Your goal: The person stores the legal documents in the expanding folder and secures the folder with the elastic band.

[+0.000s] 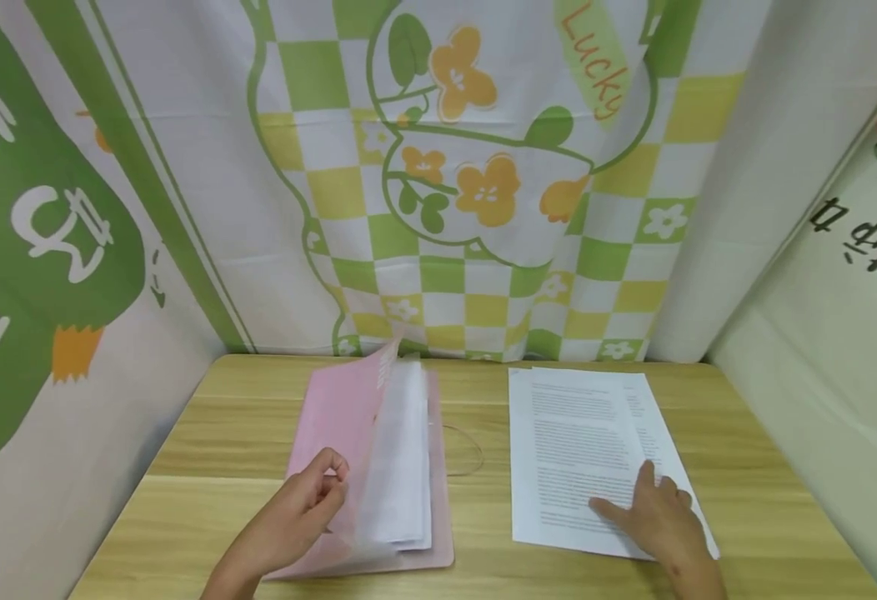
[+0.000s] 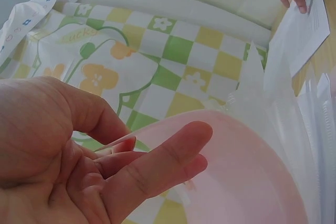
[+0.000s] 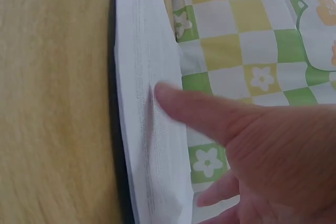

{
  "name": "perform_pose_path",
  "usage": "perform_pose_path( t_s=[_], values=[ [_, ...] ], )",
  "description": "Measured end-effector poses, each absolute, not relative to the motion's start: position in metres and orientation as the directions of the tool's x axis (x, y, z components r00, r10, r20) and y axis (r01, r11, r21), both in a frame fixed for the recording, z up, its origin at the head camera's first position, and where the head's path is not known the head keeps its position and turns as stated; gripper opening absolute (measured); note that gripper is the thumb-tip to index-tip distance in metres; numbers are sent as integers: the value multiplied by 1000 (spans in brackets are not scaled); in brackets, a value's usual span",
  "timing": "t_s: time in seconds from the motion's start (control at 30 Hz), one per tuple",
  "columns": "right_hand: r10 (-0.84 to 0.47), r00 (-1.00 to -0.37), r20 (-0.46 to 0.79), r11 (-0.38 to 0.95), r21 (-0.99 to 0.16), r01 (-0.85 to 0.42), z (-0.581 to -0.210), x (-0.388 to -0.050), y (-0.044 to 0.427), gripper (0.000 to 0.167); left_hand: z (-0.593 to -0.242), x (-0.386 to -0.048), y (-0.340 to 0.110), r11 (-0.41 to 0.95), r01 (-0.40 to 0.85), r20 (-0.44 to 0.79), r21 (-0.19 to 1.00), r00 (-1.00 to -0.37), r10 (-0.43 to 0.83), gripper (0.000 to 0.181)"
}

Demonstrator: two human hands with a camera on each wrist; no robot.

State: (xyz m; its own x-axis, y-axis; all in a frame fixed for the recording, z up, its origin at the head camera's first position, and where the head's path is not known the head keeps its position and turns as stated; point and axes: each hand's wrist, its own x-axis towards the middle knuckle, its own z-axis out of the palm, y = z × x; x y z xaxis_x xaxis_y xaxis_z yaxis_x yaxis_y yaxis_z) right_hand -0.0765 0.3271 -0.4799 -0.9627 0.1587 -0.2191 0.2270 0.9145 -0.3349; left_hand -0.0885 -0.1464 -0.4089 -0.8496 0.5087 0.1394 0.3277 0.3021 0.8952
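A pink folder (image 1: 341,400) lies on the left side of the table with its front cover lifted. My left hand (image 1: 296,508) pinches that cover's edge; in the left wrist view the raised pink cover (image 2: 247,166) bends away from the fingers. Clear sleeves with white sheets (image 1: 404,467) stand partly lifted inside the folder. On the right lies a stack of printed papers (image 1: 573,450), its upper sheets slightly offset. My right hand (image 1: 659,512) is over the stack's lower right part, thumb and fingers spread. Its thumb in the right wrist view is at the printed sheet (image 3: 163,145).
A thin elastic loop (image 1: 476,442) sticks out from the folder's right edge onto the wooden table (image 1: 258,417). Behind the table hangs a checked, flowered cloth (image 1: 483,275), and printed cloth walls rise at both sides.
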Motion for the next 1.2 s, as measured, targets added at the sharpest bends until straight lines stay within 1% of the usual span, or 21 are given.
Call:
perform_pose_path(
  t_s=[0.3, 0.43, 0.53, 0.63, 0.7, 0.9, 0.97, 1.03, 1.17, 1.2],
  values=[
    [200, -966, -164, 917, -316, 243, -480, -80, 330, 109, -412, -89, -147, 295, 339, 155, 893, -849, 506, 6],
    [211, -963, -168, 912, -320, 256, -481, -84, 336, 116, -412, -89, -148, 295, 330, 150, 897, -854, 498, 5],
    [215, -961, -176, 902, -341, 264, -483, -87, 343, 125, -412, -89, -148, 292, 336, 157, 895, -852, 499, 5],
    [214, -961, -172, 888, -376, 265, -485, -88, 351, 130, -412, -90, -148, 284, 357, 178, 890, -844, 505, 5],
    [206, -965, -162, 880, -400, 255, -486, -89, 354, 131, -412, -92, -148, 283, 366, 184, 887, -841, 510, 6],
    [204, -971, -127, 831, -502, 240, -486, -88, 356, 124, -410, -94, -149, 296, 363, 173, 883, -840, 515, 8],
    [199, -970, -140, 810, -535, 243, -487, -89, 359, 119, -409, -94, -149, 301, 359, 167, 884, -842, 513, 7],
    [193, -970, -151, 787, -566, 244, -488, -91, 363, 112, -409, -93, -149, 301, 360, 168, 883, -842, 513, 6],
    [175, -966, -189, 694, -673, 257, -490, -93, 370, 84, -410, -92, -150, 298, 358, 171, 885, -844, 508, 6],
    [176, -961, -211, 668, -692, 274, -491, -93, 372, 80, -411, -91, -150, 297, 359, 172, 885, -844, 508, 6]
  ],
)
